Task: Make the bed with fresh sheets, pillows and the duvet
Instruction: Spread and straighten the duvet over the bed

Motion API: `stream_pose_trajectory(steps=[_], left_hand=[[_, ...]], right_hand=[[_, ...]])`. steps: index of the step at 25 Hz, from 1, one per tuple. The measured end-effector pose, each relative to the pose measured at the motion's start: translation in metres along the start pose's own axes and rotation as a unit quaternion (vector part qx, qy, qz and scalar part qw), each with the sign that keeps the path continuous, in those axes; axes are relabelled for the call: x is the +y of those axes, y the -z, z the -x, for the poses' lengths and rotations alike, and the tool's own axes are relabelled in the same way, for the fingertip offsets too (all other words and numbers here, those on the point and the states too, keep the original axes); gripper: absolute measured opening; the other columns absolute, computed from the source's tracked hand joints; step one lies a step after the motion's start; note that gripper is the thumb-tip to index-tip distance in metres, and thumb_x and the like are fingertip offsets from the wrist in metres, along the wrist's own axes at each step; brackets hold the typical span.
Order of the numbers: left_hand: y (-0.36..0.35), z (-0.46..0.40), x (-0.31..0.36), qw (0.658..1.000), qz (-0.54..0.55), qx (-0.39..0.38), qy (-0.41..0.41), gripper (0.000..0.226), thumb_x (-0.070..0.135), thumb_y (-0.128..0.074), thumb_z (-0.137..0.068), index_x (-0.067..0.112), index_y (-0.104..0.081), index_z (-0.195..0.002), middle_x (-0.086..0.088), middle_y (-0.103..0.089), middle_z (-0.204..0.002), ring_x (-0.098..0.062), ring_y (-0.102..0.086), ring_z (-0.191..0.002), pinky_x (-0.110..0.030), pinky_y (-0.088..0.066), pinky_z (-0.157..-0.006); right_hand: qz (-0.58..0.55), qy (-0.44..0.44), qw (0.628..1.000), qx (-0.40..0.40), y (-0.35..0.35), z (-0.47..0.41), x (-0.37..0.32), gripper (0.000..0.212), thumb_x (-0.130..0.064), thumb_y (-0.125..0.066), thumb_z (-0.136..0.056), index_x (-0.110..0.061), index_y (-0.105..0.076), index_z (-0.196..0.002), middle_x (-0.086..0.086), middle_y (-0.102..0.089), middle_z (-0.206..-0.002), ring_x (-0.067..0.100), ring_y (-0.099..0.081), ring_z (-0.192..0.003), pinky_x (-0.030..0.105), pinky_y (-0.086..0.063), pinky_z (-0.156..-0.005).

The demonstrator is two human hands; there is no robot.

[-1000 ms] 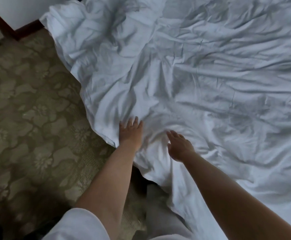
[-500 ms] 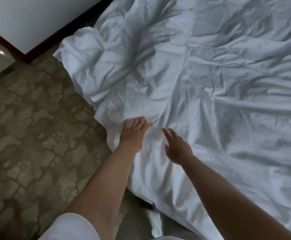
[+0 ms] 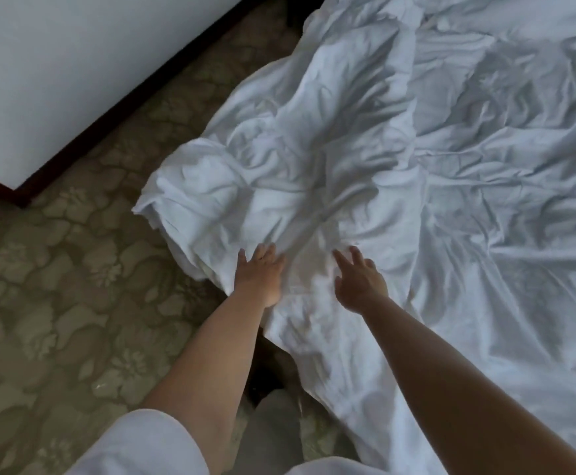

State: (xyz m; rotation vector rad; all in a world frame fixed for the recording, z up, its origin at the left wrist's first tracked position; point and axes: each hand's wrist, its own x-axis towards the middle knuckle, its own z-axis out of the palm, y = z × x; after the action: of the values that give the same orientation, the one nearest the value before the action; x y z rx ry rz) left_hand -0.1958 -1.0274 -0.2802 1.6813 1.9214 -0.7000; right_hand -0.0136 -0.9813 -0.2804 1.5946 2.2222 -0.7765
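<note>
Since a second ago the bunched white duvet (image 3: 314, 159) has been pushed up and away along the bed's near edge, so its crumpled corner (image 3: 163, 200) now hangs out over the patterned carpet (image 3: 56, 269) further ahead of the person. Both hands have followed it: the left hand (image 3: 259, 275) lies flat on the cloth with straight fingers (image 3: 266, 252), gripping nothing; the right hand (image 3: 358, 282) reaches beside it, fingers spread and loose (touching or just above the fabric, I cannot tell). I judge this as spreading, with the duvet still heavily creased across the bed. No containers are in view.
</note>
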Motion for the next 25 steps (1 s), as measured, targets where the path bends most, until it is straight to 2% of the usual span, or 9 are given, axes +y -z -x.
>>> stream_pose_trajectory(steps=[5,11,13,16,18,21,22,23,25], left_hand=[[0.012,-0.034,-0.073,0.999,-0.018,0.001,-0.043,0.076,0.013,-0.042,-0.095,0.029,0.005,-0.153,-0.001,0.016,-0.159,-0.023,0.013,-0.147,-0.051,0.000,-0.118],[0.031,-0.078,-0.149,0.997,-0.056,-0.007,-0.049,0.073,0.006,-0.039,-0.095,0.028,0.001,-0.153,0.000,0.014,-0.160,-0.024,0.011,-0.147,-0.052,0.000,-0.118],[0.047,-0.099,-0.180,0.994,-0.096,0.005,-0.052,0.070,0.010,-0.039,-0.096,0.027,-0.001,-0.153,-0.002,0.013,-0.160,-0.024,0.011,-0.147,-0.053,-0.001,-0.117],[0.078,-0.137,-0.226,0.986,-0.144,0.028,-0.079,0.066,0.010,-0.040,-0.094,0.024,-0.010,-0.152,-0.002,0.005,-0.160,-0.021,0.002,-0.147,-0.051,-0.005,-0.117],[0.098,-0.162,-0.249,0.984,-0.146,0.039,-0.096,0.062,0.010,-0.037,-0.095,0.019,-0.013,-0.151,0.000,-0.002,-0.159,-0.018,-0.004,-0.146,-0.049,-0.009,-0.117],[0.128,-0.208,-0.268,0.985,-0.083,0.117,-0.099,0.051,0.027,-0.039,-0.099,0.015,-0.023,-0.146,-0.001,-0.024,-0.151,-0.021,-0.025,-0.138,-0.046,-0.028,-0.110],[0.135,-0.220,-0.270,0.985,-0.062,0.132,-0.090,0.056,0.036,-0.041,-0.098,0.015,-0.022,-0.146,-0.002,-0.025,-0.150,-0.023,-0.028,-0.135,-0.047,-0.032,-0.106],[0.140,-0.230,-0.268,0.989,-0.052,0.116,-0.074,0.065,0.045,-0.043,-0.097,0.016,-0.016,-0.149,-0.003,-0.020,-0.152,-0.026,-0.028,-0.135,-0.049,-0.032,-0.106],[0.144,-0.250,-0.264,0.999,-0.020,0.026,-0.039,0.086,0.058,-0.044,-0.092,0.019,0.004,-0.152,-0.006,-0.004,-0.159,-0.031,-0.027,-0.138,-0.057,-0.024,-0.109]], right_hand=[[-0.004,-0.037,0.998,-0.046,-0.006,-0.037,-0.064,0.057,-0.021,-0.036,-0.099,-0.031,-0.015,-0.151,-0.006,-0.003,-0.160,0.023,-0.010,-0.146,0.040,-0.020,-0.114],[-0.062,-0.036,0.991,-0.116,-0.026,-0.096,-0.136,0.061,-0.014,-0.035,-0.097,-0.031,-0.014,-0.151,-0.005,-0.005,-0.160,0.020,-0.019,-0.144,0.039,-0.022,-0.116],[-0.086,-0.047,0.989,-0.109,-0.023,-0.124,-0.157,0.062,-0.011,-0.035,-0.095,-0.029,-0.017,-0.151,-0.007,-0.010,-0.160,0.019,-0.021,-0.144,0.037,-0.024,-0.116],[-0.112,-0.069,0.989,-0.065,-0.003,-0.176,-0.189,0.057,-0.009,-0.038,-0.090,-0.021,-0.032,-0.146,-0.004,-0.029,-0.152,0.020,-0.035,-0.137,0.034,-0.032,-0.111],[-0.144,-0.082,0.985,-0.045,0.013,-0.205,-0.207,0.057,-0.009,-0.039,-0.090,-0.024,-0.034,-0.145,-0.005,-0.031,-0.150,0.021,-0.039,-0.133,0.033,-0.035,-0.107],[-0.190,-0.078,0.979,-0.015,0.032,-0.246,-0.229,0.062,-0.010,-0.037,-0.093,-0.032,-0.024,-0.149,-0.010,-0.021,-0.155,0.019,-0.034,-0.137,0.033,-0.032,-0.109],[-0.200,-0.074,0.977,-0.010,0.037,-0.258,-0.232,0.062,-0.011,-0.036,-0.094,-0.033,-0.022,-0.150,-0.011,-0.020,-0.155,0.018,-0.034,-0.137,0.033,-0.032,-0.109],[-0.204,-0.074,0.976,-0.014,0.039,-0.265,-0.234,0.060,-0.013,-0.036,-0.095,-0.033,-0.022,-0.150,-0.011,-0.020,-0.156,0.018,-0.033,-0.137,0.033,-0.032,-0.109],[-0.207,-0.086,0.974,-0.024,0.038,-0.271,-0.235,0.060,-0.015,-0.036,-0.095,-0.034,-0.021,-0.150,-0.014,-0.018,-0.156,0.016,-0.032,-0.139,0.032,-0.031,-0.110]])
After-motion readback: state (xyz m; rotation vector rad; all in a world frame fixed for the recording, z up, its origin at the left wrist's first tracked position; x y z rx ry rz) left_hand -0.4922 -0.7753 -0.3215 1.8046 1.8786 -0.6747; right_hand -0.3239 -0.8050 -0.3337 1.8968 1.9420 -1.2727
